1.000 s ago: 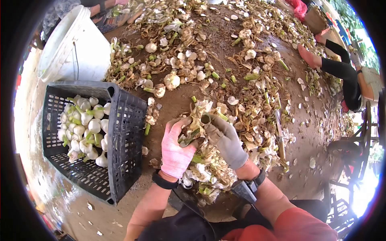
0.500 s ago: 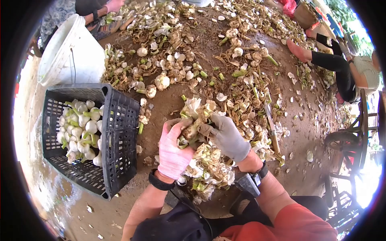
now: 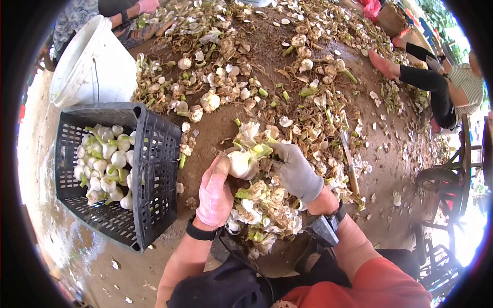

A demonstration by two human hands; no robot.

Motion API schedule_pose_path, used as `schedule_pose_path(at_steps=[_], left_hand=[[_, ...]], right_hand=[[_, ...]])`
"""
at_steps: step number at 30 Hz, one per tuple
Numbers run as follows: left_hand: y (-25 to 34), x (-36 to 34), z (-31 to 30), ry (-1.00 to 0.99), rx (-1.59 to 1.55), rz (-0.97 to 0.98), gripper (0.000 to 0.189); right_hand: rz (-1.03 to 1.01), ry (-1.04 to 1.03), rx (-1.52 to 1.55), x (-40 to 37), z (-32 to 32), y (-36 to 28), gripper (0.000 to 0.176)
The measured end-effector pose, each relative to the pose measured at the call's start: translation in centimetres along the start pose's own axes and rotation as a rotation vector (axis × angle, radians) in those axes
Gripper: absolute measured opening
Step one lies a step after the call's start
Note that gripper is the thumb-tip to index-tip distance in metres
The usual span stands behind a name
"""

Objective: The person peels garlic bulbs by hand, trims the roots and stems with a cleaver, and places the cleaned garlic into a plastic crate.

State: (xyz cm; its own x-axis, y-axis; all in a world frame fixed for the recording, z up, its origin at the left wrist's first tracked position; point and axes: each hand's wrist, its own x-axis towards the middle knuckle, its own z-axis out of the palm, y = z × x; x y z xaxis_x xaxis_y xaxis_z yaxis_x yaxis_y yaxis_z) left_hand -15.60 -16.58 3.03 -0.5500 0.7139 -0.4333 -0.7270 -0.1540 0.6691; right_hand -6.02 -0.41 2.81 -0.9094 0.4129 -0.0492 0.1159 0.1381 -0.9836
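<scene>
My left hand [image 3: 215, 192], in a pinkish-white glove, is closed on a garlic bulb [image 3: 242, 164] whose white surface shows between my hands. At the bulb's right, my right hand [image 3: 298, 172] in a grey glove pinches the leafy skin [image 3: 261, 150] near its top. Below both hands lies a heap of peeled skins and leaves [image 3: 272, 208]. To the left, a black crate [image 3: 154, 174] holds clean white garlic bulbs [image 3: 110, 164] with short green stems. A knife [image 3: 349, 164] lies on the ground to the right of my right hand.
A white bucket [image 3: 110, 66] stands behind the crate. Unpeeled bulbs [image 3: 210, 101] and dry skins cover the ground ahead. One person's gloved hand [image 3: 148, 6] is at the upper left. Another person [image 3: 441, 87] sits at the right, near a wheeled cart [image 3: 436, 179].
Skin has come away from the bulb, baring its white side. My left hand has turned and shifted slightly left, and my right hand has moved slightly right.
</scene>
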Motion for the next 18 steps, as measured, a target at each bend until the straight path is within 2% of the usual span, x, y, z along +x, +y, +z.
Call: schedule_pose_path(at_steps=[1, 3, 6, 8, 10, 11, 13, 14, 15, 16, 17, 18], left_hand=[[0.1, 0.0, -0.1, -0.012, 0.002, -0.030, 0.044], [0.2, 0.0, -0.3, -0.036, 0.087, -0.025, 0.048], [0.2, 0.2, -0.1, -0.080, -0.001, -0.017, 0.049], [0.1, 0.3, -0.4, -0.100, 0.390, 0.140, 0.053], [0.6, 0.1, -0.2, -0.111, 0.421, 0.098, 0.056], [0.9, -0.1, 0.0, -0.121, 0.452, 0.058, 0.061], [0.7, -0.4, 0.5, -0.132, 0.506, 0.071, 0.062], [0.2, -0.7, 0.2, -0.156, 0.427, 0.103, 0.067], [0.0, -0.8, 0.1, -0.180, 0.350, 0.137, 0.074], [0.0, -0.8, -0.2, -0.181, 0.314, 0.094, 0.080], [-0.1, -1.0, -0.4, -0.173, 0.310, 0.087, 0.080], [-0.1, -0.9, -0.6, -0.168, 0.294, 0.065, 0.070]], right_hand=[[0.033, -0.135, 0.021, 0.3, -0.3, 0.2, 0.033], [0.071, -0.101, 0.045, 0.0, -0.1, 0.0, 0.033], [0.095, -0.023, 0.006, -1.0, 0.1, -0.2, 0.030], [0.082, 0.025, -0.054, -1.2, 0.2, -0.1, 0.028], [0.088, 0.034, -0.336, -0.7, 0.0, 0.1, 0.020], [0.090, 0.037, -0.336, -0.4, -0.3, 0.4, 0.020], [0.132, 0.275, -0.465, 0.7, -1.1, 1.7, 0.013], [0.266, 0.394, -0.523, 1.4, -2.0, 3.1, 0.010], [0.187, 0.382, -0.612, 1.7, -2.9, 3.4, 0.016], [0.023, 0.326, -0.623, 1.5, -3.3, 3.8, 0.020], [-0.128, 0.262, -0.631, 0.8, -3.5, 4.3, 0.026], [-0.120, 0.256, -0.632, 0.2, -3.2, 3.8, 0.026]])
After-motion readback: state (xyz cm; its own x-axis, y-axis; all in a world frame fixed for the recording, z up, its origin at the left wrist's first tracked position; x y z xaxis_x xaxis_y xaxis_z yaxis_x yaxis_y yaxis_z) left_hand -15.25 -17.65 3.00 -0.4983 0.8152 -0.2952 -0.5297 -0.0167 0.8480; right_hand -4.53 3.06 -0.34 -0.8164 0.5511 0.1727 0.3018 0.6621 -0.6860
